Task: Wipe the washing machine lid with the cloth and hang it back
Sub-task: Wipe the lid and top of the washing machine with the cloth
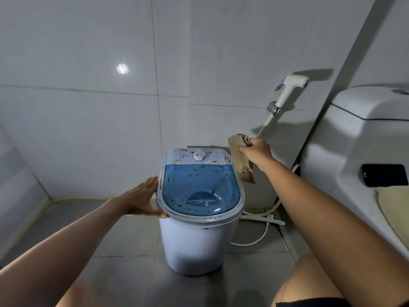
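A small white washing machine (197, 244) stands on the tiled floor, with a translucent blue lid (200, 189) smeared with brown and green stains. My left hand (141, 199) rests flat against the machine's left rim, fingers spread. My right hand (256, 150) is raised above the machine's back right corner and grips a beige cloth (240, 158), which hangs down beside the control panel (199, 156) without touching the lid.
A white toilet tank (358, 138) stands at the right with a black phone (385, 175) on it. A bidet sprayer (290, 89) hangs on the wall, its hose (265, 210) and a cable trailing on the floor behind the machine. Tiled walls close the corner.
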